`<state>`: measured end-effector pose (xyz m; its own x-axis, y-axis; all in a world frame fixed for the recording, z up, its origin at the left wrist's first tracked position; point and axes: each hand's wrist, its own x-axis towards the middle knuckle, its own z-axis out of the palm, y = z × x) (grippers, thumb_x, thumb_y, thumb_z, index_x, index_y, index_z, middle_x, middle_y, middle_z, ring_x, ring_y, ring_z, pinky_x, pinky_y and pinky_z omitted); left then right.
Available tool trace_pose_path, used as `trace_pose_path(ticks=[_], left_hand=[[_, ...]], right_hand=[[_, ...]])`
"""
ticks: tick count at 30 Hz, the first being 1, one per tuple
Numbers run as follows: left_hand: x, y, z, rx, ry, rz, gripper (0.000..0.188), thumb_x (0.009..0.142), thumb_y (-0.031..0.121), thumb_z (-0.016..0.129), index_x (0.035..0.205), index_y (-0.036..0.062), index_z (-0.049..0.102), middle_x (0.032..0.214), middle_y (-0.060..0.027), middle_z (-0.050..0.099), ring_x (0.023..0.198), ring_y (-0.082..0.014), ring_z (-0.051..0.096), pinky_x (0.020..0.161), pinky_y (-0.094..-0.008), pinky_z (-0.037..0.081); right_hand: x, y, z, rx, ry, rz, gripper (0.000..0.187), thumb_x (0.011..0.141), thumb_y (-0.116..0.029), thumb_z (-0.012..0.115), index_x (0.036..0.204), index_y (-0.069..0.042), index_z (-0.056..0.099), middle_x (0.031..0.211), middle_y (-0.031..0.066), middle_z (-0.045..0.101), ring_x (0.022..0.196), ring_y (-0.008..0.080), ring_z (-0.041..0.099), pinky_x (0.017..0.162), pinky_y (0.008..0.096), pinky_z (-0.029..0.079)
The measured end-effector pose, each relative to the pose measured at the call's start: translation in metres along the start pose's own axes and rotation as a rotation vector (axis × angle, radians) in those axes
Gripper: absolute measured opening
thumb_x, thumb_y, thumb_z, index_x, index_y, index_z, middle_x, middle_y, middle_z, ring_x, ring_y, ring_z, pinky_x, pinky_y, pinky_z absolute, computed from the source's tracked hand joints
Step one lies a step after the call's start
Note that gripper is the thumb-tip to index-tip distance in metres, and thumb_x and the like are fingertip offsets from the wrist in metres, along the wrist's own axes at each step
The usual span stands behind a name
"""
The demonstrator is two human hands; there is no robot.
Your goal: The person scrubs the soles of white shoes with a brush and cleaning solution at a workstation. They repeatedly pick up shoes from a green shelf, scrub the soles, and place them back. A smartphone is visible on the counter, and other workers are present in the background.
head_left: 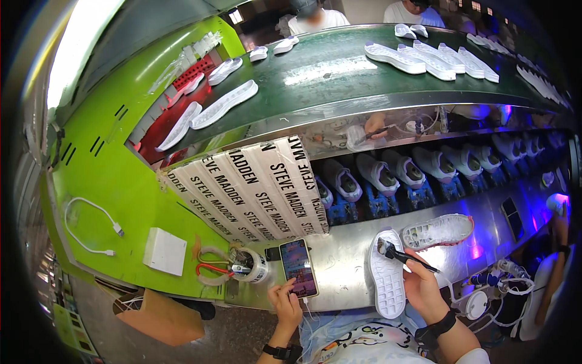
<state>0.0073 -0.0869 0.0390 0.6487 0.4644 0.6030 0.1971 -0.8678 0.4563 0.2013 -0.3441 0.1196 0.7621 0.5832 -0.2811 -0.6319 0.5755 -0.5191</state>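
My left hand [286,301] reaches a phone [299,267] lying at the table's front edge, one finger at its lit screen and the others loosely curled. In my right hand [424,287] is a brush [407,255] with a dark handle, its head over the upper part of a white shoe sole [388,294]. That sole has a grid of square hollows facing up, and its lower end juts past the table edge. My right fingers are close to the sole's side; whether they also grip it I cannot tell. A second sole [438,232] with a reddish edge lies to the right.
Left of the phone stand a round pot [253,267] and a roll of tape. A taped carton [254,188] rises behind. White shoes [379,173] line a lower shelf; soles [397,57] lie on a green conveyor [327,91]. A white box [165,251] sits left. Other people are beyond.
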Motion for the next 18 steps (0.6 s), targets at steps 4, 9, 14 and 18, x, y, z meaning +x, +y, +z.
trace_pose_path(ticks=[4,9,14,18], left_hand=[[-0.002,0.001,0.002,0.033,-0.006,-0.033,0.014,0.089,0.011,0.043,0.095,0.0018,0.053,0.115,-0.0099,0.063,0.094,-0.0269,0.039,0.091,-0.0413,0.029],[-0.001,0.005,0.002,-0.008,0.031,-0.049,0.016,0.090,0.010,0.042,0.093,0.0009,0.055,0.109,-0.0134,0.065,0.088,-0.0260,0.044,0.087,-0.0396,0.034],[0.007,0.043,0.004,-0.664,-0.118,-0.464,0.027,0.095,0.010,0.036,0.107,-0.0044,0.056,0.102,-0.0181,0.066,0.086,-0.0246,0.060,0.079,-0.0323,0.047],[0.037,0.095,0.042,-2.063,-0.818,-0.893,0.065,0.093,0.042,0.044,0.144,0.0047,0.028,0.147,-0.0156,0.032,0.133,-0.0326,0.034,0.109,-0.0489,0.026]], right_hand=[[-0.006,0.000,-0.005,0.033,0.028,0.023,0.037,0.084,-0.006,0.060,0.120,-0.004,0.053,0.115,0.0136,0.059,0.103,0.0254,0.056,0.092,0.0397,0.044],[-0.006,-0.001,-0.017,-0.010,0.031,0.005,0.040,0.083,-0.010,0.060,0.123,-0.008,0.052,0.119,0.0103,0.058,0.105,0.0268,0.056,0.089,0.0431,0.046],[-0.009,-0.002,-0.007,0.075,0.006,0.036,0.041,0.084,-0.010,0.060,0.124,-0.012,0.052,0.120,0.0096,0.057,0.106,0.0273,0.056,0.091,0.0441,0.045],[-0.011,0.015,0.031,0.157,-0.065,0.051,0.038,0.087,-0.004,0.057,0.125,-0.004,0.050,0.119,0.0144,0.057,0.111,0.0270,0.053,0.097,0.0414,0.041]])
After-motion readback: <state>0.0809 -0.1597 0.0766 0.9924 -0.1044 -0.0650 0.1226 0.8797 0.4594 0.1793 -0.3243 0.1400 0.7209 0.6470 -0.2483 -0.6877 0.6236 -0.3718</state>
